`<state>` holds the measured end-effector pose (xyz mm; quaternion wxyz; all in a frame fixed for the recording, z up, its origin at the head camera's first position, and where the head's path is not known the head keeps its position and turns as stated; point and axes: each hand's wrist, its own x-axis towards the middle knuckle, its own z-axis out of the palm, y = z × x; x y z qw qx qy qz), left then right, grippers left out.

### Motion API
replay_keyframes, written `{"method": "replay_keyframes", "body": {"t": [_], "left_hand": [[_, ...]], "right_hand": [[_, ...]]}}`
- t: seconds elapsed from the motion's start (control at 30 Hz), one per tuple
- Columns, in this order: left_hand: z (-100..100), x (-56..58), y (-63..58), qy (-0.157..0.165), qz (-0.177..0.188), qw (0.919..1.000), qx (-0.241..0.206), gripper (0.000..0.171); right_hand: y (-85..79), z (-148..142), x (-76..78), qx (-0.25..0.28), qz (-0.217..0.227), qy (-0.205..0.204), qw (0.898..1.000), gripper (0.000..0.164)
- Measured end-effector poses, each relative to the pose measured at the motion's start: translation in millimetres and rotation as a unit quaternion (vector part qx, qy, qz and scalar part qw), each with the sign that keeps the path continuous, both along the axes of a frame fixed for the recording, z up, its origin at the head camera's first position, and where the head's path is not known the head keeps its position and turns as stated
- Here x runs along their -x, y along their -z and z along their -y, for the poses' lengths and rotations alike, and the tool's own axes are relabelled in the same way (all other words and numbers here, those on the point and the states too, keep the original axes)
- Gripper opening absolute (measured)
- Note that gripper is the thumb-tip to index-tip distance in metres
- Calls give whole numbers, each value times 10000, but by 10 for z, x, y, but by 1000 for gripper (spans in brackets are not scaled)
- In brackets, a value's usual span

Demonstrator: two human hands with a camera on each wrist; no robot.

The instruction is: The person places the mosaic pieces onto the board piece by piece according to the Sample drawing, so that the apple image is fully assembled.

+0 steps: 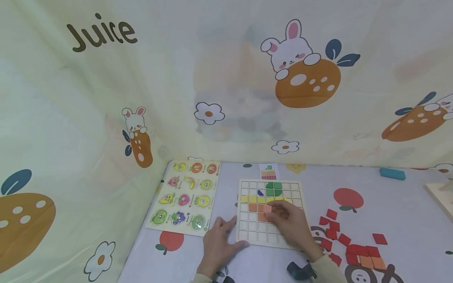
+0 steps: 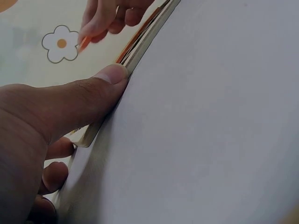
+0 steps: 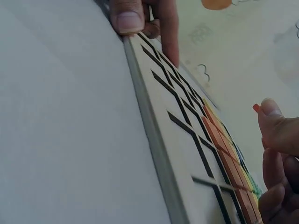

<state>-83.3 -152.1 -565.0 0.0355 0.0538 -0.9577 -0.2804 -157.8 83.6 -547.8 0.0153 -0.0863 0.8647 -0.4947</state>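
A pale wooden grid board (image 1: 253, 236) lies on the table, with yellow tiles (image 1: 249, 199) in a row, orange tiles (image 1: 253, 207) below them, and green pieces (image 1: 273, 189) and a small blue piece (image 1: 260, 192) near the top. At its near left corner, my left hand (image 1: 218, 245) holds the board, thumb on the near edge and fingers along the left side. Above the board's middle, my right hand (image 1: 291, 224) pinches a small orange square tile (image 2: 84, 43) between thumb and fingertips. In the right wrist view that tile (image 3: 256, 108) is raised off the board.
A fruit puzzle board (image 1: 189, 188) lies on the left. Behind the grid board is a small pattern card (image 1: 269, 171). Loose red tiles (image 1: 331, 234) and two orange tiles (image 1: 371, 262) are scattered on the right. A teal block (image 1: 392, 173) and a wooden tray edge (image 1: 440, 198) are farther right.
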Motion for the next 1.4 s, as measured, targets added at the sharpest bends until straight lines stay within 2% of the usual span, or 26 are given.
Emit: {"method": "replay_keyframes", "body": {"t": [0.2, 0.5, 0.73, 1.03, 1.4], "left_hand": [[2, -7, -25, 42, 8, 10000, -38, 87], [23, -19, 5, 143, -253, 9996, -30, 88], [25, -19, -4, 219, -285, 9993, -30, 88], [13, -10, 0, 158, -83, 9998, -12, 88], [30, -16, -15, 178, -79, 9998, -55, 88]], "right_hand": [[32, 189, -6, -490, -356, -432, 9972, 36], [-26, 373, -30, -1231, -247, -622, 9901, 30], [-33, 386, -41, -1355, -378, -522, 9887, 32], [-4, 447, -21, -1601, -717, -314, 9840, 16], [-17, 427, -31, -1585, -795, -343, 9836, 19]]}}
